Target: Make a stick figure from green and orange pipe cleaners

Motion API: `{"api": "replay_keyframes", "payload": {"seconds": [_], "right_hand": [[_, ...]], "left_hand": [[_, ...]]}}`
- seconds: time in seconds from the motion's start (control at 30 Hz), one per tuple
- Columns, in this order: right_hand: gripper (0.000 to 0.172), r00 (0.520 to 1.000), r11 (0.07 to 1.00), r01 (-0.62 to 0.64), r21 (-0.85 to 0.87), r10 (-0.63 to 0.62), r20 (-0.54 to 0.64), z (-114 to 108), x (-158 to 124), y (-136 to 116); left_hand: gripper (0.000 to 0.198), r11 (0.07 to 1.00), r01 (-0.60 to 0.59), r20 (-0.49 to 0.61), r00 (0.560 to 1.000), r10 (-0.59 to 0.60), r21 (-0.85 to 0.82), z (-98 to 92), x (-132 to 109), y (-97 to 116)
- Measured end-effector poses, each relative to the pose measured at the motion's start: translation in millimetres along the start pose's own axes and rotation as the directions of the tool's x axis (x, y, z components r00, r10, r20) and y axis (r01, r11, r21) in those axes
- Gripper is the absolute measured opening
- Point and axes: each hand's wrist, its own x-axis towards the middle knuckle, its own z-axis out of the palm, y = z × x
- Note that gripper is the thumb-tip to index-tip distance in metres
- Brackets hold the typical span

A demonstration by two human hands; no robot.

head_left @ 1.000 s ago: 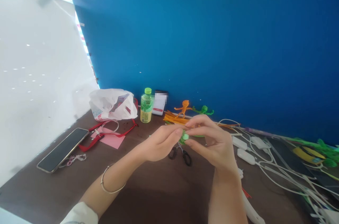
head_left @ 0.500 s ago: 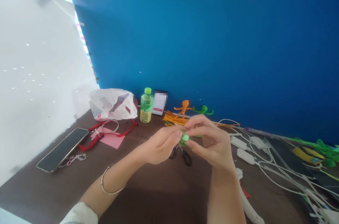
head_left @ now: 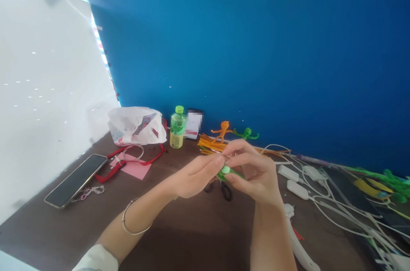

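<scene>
Pinching a twisted green pipe cleaner (head_left: pixel 228 171) between my fingers, I have my left hand (head_left: pixel 200 175) and my right hand (head_left: pixel 253 175) close together above the desk (head_left: pixel 198 237). Both hands are clamped on that green piece, which sits right between my fingertips. A pale green rounded bit of it shows at the top, and a length of it runs out to the right under my right fingers. Just behind my hands lies a bundle of orange pipe cleaners (head_left: pixel 208 145), its strands loosely fanned. Just beyond it, a small orange pipe-cleaner figure (head_left: pixel 223 130) and a green pipe-cleaner figure (head_left: pixel 246 133) sit side by side against the blue wall (head_left: pixel 256 49). Below my hands, partly hidden by them, a pair of black-handled scissors (head_left: pixel 226 192) lies on the desk. Further to my left stand a green-capped plastic bottle (head_left: pixel 177 128) and a crumpled white plastic bag (head_left: pixel 136 126). Nearer me on that side, a red lanyard (head_left: pixel 128 164) lies across a sheet of pink paper (head_left: pixel 133 168), and a smartphone (head_left: pixel 75 180) lies screen up. A metal bangle (head_left: pixel 133 220) circles my left wrist. To my right, white power adapters (head_left: pixel 288 173) and tangled white cables (head_left: pixel 339 207) spread across the desk.
</scene>
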Motion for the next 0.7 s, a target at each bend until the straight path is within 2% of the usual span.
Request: {"api": "replay_keyframes", "payload": {"seconds": [0.53,0.6,0.7], "right_hand": [[0.014,1.0,0.996,-0.017,-0.089,0.017,0.001,0.7,1.0,-1.4],[0.014,1.0,0.996,-0.024,-0.09,0.024,-0.004,0.2,1.2,-1.1],[0.013,0.999,0.994,-0.053,-0.095,0.053,-0.005,-1.1,0.9,0.5]], "left_hand": [[0.033,0.996,0.056,-0.027,0.998,-0.058,-0.074,0.3,-0.3,2.0],[0.034,0.99,0.075,-0.035,0.996,-0.08,-0.117,0.7,0.7,0.2],[0.04,0.953,0.11,-0.026,0.992,-0.122,-0.283,-0.4,4.1,-6.0]]}}
